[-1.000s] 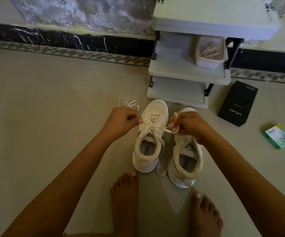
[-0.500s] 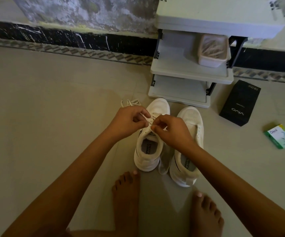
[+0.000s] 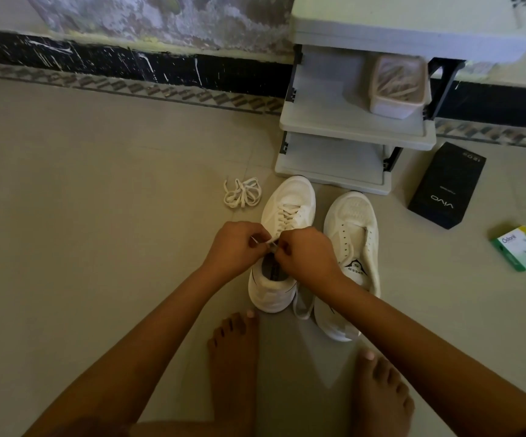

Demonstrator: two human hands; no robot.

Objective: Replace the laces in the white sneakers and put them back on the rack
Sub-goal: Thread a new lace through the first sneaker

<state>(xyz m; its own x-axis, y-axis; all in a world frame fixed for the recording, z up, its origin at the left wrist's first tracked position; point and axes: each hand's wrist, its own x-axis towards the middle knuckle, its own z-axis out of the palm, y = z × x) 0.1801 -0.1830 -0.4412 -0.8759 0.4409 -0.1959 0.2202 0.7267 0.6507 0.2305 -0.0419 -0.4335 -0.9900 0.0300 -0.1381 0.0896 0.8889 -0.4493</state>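
Both grips have drawn together and come nearer. The left grip (image 3: 236, 247) and right grip (image 3: 306, 257) each pinch the flat white lace (image 3: 268, 242) over the laced white mesh sneaker (image 3: 287, 197). It stands on the floor left of its bare-eyeleted twin (image 3: 353, 222), just near of the grey plastic rack (image 3: 350, 127).

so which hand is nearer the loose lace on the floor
Left. The left hand is just this side of the loose lace; the right hand is farther right, over the laced sneaker.

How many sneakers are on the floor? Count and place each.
2. The laced sneaker sits left; the unlaced sneaker right beside it, both before the rack. None seems hidden.
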